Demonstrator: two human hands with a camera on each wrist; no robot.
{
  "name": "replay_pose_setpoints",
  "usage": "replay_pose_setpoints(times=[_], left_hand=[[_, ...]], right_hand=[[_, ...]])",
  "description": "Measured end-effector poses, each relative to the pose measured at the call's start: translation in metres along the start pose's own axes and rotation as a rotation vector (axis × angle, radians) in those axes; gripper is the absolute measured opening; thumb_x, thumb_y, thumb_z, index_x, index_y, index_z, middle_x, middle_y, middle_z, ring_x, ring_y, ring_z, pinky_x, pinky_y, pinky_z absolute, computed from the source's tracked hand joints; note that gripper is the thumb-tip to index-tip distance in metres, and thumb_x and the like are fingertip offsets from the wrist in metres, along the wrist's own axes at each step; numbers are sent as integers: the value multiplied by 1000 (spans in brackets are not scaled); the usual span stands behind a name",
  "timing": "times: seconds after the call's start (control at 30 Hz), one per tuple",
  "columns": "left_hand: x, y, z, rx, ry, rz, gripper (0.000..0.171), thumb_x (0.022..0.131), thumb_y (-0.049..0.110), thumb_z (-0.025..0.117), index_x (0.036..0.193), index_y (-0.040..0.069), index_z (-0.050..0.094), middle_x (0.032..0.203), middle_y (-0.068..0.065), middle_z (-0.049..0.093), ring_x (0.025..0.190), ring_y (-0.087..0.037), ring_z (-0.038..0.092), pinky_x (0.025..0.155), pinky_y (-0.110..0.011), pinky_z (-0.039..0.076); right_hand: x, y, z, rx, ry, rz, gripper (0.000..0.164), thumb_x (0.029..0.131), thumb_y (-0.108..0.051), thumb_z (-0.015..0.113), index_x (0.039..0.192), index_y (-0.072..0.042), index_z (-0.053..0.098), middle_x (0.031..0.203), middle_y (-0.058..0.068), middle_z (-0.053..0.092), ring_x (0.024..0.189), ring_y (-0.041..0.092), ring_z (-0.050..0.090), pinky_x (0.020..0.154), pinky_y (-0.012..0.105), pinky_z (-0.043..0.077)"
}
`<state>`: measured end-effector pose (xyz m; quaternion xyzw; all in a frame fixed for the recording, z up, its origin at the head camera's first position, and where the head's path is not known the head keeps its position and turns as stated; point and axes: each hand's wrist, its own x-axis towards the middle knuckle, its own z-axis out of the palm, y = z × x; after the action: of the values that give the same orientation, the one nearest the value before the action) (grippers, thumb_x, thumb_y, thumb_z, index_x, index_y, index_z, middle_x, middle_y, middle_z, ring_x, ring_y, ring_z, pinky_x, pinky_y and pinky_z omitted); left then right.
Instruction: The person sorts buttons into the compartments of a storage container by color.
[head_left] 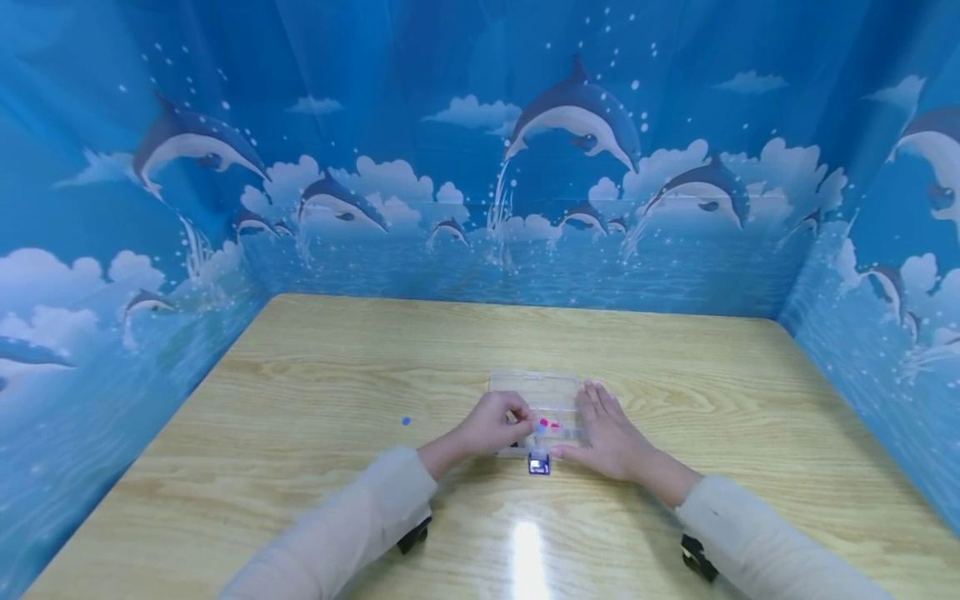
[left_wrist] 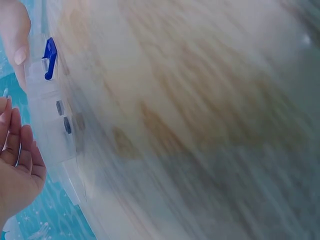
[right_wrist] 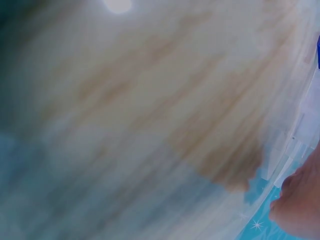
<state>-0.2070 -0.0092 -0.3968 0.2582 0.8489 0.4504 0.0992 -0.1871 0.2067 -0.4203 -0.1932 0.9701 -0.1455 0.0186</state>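
A clear plastic compartment box lies on the table with its lid open toward the back. Above its near compartments my left hand pinches a small light-blue piece between thumb and forefinger, its shape too small to tell. Small red pieces lie in the box to the right of those fingertips. Dark round pieces sit in a left compartment, partly hidden by the left hand in the head view. My right hand rests along the box's right side, fingers straight. At the front edge sticks out a blue latch.
One small blue piece lies on the wooden table, left of the box. A curtain printed with dolphins stands around the table's back and sides.
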Motion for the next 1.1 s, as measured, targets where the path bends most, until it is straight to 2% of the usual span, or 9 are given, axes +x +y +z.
replay_pose_setpoints(times=[0.23, 0.37, 0.53, 0.8, 0.93, 1.1], left_hand=[[4, -1, 7, -9, 30, 69, 6, 82, 1, 62, 82, -2, 67, 82, -11, 64, 63, -8, 48, 51, -12, 40], [8, 0, 12, 10, 31, 73, 7, 80, 0, 62, 80, -1, 68, 80, -9, 63, 64, -6, 47, 54, -12, 40], [11, 4, 16, 79, 22, 97, 5, 79, 1, 64, 78, 1, 69, 78, -7, 64, 65, -4, 46, 59, -13, 41], [14, 6, 20, 160, 23, 109, 5, 79, 2, 65, 76, 4, 68, 77, -6, 66, 61, -2, 43, 56, -13, 39], [15, 8, 21, 210, 12, 120, 4, 80, 5, 67, 77, 4, 69, 77, -5, 67, 63, -2, 46, 61, -12, 41], [16, 10, 23, 283, -16, 127, 7, 81, 11, 67, 80, 5, 71, 79, -3, 68, 73, -6, 53, 73, -15, 43]], right_hand=[[0, 0, -1, -5, 0, -1, 100, 82, -62, 53, 139, 14, 21, 148, 33, 15, 138, 47, 12, 113, 55, 14], [-1, -1, -1, -2, 1, -3, 100, 82, -62, 53, 139, 14, 21, 148, 33, 15, 138, 47, 12, 113, 55, 14], [-1, 0, -1, 1, 5, -4, 100, 83, -62, 53, 139, 14, 21, 148, 34, 15, 138, 47, 12, 113, 55, 14], [-1, -1, -2, 2, 4, -9, 99, 83, -61, 53, 139, 15, 22, 147, 34, 16, 138, 48, 13, 112, 55, 15], [-1, -2, -3, -5, 7, -14, 98, 83, -60, 53, 138, 15, 23, 146, 35, 17, 138, 48, 14, 112, 55, 15], [-1, -1, -3, -16, 8, -23, 98, 83, -60, 52, 138, 16, 23, 146, 35, 18, 137, 48, 14, 112, 55, 15]])
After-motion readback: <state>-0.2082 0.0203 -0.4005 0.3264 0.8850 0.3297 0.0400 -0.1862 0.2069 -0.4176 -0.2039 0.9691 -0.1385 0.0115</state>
